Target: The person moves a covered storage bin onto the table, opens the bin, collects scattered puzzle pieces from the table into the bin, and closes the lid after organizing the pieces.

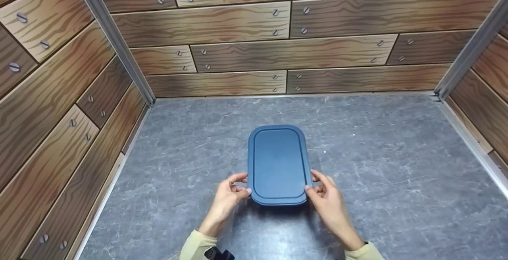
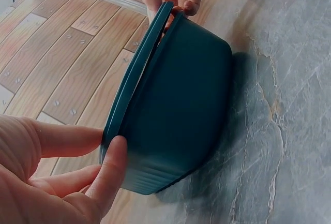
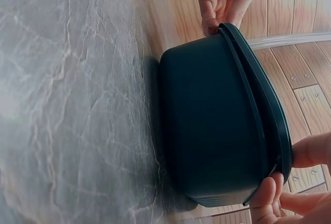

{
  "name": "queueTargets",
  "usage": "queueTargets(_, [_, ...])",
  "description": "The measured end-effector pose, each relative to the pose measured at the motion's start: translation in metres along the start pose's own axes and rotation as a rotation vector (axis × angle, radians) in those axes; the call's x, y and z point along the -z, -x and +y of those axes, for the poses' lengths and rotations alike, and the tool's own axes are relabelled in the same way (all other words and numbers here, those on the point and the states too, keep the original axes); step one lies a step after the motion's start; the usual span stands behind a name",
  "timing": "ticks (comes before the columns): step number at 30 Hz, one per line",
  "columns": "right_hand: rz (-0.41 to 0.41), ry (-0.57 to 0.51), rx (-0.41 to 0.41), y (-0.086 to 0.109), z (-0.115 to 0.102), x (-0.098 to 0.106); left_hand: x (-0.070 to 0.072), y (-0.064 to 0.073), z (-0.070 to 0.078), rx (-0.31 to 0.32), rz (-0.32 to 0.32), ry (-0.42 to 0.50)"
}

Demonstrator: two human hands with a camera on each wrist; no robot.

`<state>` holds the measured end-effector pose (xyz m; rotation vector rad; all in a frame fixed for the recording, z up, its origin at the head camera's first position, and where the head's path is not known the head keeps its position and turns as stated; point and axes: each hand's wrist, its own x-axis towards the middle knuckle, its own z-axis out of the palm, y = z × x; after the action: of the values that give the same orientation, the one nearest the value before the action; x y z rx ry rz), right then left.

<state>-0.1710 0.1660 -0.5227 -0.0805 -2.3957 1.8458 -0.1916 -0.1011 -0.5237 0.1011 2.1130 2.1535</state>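
A blue rectangular food container [image 3: 207, 115] with rounded corners stands on the grey surface, its blue lid [image 1: 279, 162] lying over the top. Along the near end, both wrist views show a narrow gap between lid and container rim. My left hand [image 1: 226, 198] pinches the edge at the near left corner, thumb on top and fingers below. At the near right corner, my right hand [image 1: 328, 200] pinches the edge the same way, its fingertips right at the gap. The inside of the container is hidden beneath the lid.
The grey marbled surface [image 1: 190, 145] spreads around the container. Wood-patterned walls [image 1: 238, 55] close off the back and both sides, with metal posts [image 1: 115, 37] at the corners. A dark band [image 1: 218, 254] sits on the left wrist.
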Motion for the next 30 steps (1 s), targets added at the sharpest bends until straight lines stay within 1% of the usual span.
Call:
queueTargets(6, [-0.005,0.04,0.016,-0.0022,0.0027,0.0004,-0.0008,-0.0004,-0.0007,-0.011,0.009,-0.009])
queueTargets(11, [-0.004,0.069,0.022,-0.0036,0.0048,0.0008,-0.0017,-0.0009,-0.0002,-0.007,0.009,-0.014])
queueTargets(20, [-0.002,0.047,0.017,-0.0057,0.0069,0.0001,-0.0032,-0.0019,-0.0005,-0.007,0.003,0.004])
queueTargets(30, [0.004,0.067,0.013,-0.0064,0.009,0.0004,-0.0054,0.0002,-0.0013,-0.008,-0.003,0.037])
